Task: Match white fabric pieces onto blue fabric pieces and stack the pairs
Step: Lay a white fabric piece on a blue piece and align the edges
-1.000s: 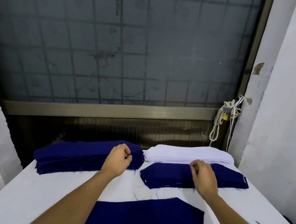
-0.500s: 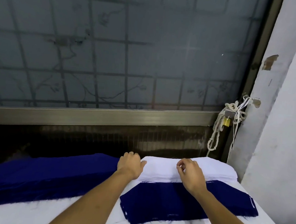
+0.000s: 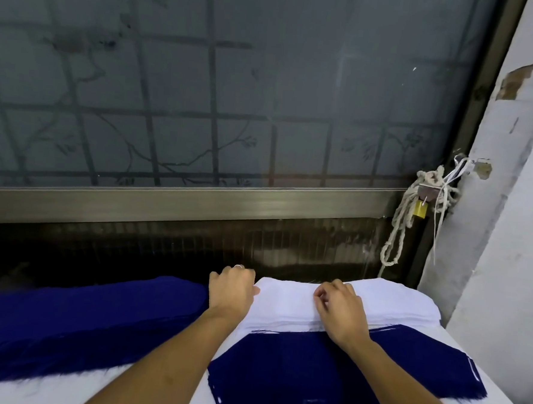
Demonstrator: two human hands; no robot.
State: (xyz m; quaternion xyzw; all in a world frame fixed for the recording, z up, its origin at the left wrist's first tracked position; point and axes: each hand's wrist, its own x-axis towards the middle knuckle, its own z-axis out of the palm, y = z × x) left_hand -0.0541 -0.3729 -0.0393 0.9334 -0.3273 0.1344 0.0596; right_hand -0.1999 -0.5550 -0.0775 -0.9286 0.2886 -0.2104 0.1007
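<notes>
A stack of white fabric pieces point(image 3: 387, 299) lies at the far right of the table. My left hand point(image 3: 231, 290) is at its left end, thumb on the white cloth and fingers curled over the far edge. My right hand point(image 3: 339, 309) sits on top of the stack near its middle, fingertips curled and pinching the top white piece. A stack of blue fabric pieces point(image 3: 80, 318) lies to the left. A separate pile of blue pieces point(image 3: 326, 371) lies in front of the white stack, under my right wrist.
The white table point(image 3: 44, 391) ends at a dark gap below a metal window rail point(image 3: 196, 203). A knotted rope with a brass padlock point(image 3: 419, 208) hangs at the back right. A white wall point(image 3: 512, 248) stands close on the right.
Both hands moved forward from the blue pieces onto the white stack. My left hand went from the blue stack to the white stack's left end. The view moved closer.
</notes>
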